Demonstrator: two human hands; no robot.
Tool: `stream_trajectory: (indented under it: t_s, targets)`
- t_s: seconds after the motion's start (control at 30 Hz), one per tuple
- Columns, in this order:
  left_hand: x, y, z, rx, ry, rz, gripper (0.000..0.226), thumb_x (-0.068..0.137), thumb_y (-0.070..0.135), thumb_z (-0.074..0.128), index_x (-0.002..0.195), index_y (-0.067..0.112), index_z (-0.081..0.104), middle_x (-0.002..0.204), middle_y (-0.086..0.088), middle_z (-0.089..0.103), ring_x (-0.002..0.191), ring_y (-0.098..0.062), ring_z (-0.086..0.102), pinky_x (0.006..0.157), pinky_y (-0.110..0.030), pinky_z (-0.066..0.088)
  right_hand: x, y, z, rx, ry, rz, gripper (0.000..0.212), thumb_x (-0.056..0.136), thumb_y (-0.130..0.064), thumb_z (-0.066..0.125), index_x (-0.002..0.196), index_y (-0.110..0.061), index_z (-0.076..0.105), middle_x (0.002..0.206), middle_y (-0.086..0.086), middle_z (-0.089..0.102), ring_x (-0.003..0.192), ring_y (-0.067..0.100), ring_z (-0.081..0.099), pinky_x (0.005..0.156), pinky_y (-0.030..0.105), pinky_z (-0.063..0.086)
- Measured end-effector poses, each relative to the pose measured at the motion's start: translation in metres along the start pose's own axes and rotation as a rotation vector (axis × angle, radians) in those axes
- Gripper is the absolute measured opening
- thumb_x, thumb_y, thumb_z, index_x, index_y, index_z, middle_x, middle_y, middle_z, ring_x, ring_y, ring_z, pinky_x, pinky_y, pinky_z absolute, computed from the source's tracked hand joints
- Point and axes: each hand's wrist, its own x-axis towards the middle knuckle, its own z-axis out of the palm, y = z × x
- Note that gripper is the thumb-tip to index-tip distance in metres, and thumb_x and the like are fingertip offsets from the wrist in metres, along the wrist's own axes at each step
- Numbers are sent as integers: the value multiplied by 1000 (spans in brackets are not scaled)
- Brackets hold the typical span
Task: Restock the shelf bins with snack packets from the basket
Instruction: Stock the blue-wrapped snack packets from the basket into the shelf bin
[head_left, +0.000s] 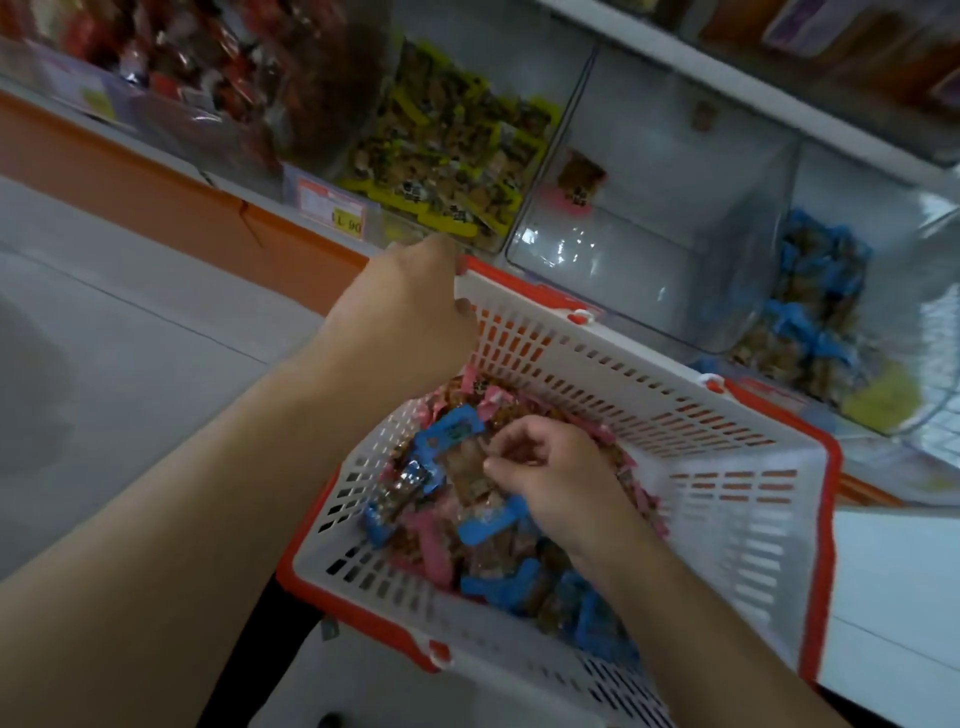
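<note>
- The snack packets (483, 525), blue-topped and pink-topped, lie heaped in the white basket with an orange rim (737, 540), which fills the lower centre and right of the frame.
- The right hand (550, 478) is down among them at frame centre, fingers curled and pinched on a clear packet with brown contents (467, 475).
- The left hand (410, 317), above and left of centre, is closed over the basket's far left corner rim.
- Behind the basket, a clear bin (649, 218) holds only a packet or two.
- The bin of yellow-edged packets (452, 156) sits to its left, upper centre.
- The bin of blue-topped packets (815, 317) is at the right edge.
</note>
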Motion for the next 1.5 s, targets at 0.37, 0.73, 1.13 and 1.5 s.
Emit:
stream_trajectory:
  t_s: [0.37,0.73,1.13,1.5]
  targets:
    - [-38,78,36,-633,-284,133,50,82,18,84,115,49,63,109,20,72,87,-7,74,74,-39,65,-30,8,-113,519,289,-133,18,94,-7,76,85,-22,75,92,8,78,93,28,74,80,45,58]
    - [-34,150,90,-539,-290,181,73,77,6,87,120,60,64,87,14,76,83,-9,75,69,-22,58,-38,47,-215,70,679,-188,18,98,-26,73,111,-36,64,103,-19,68,96,-6,64,81,13,51]
    - [66,277,187,-94,-171,396,83,86,30,83,155,42,38,128,6,63,104,-10,64,83,-24,57,-31,106,-272,-70,621,171,65,88,-27,70,144,-18,38,122,1,38,128,29,44,103,43,46]
    - [76,269,220,482,-85,493,76,80,46,82,147,34,46,141,-2,31,134,-30,26,115,-48,38,-33,106,-280,-44,611,146,48,88,-37,71,119,-26,37,119,-1,37,124,24,40,108,46,45]
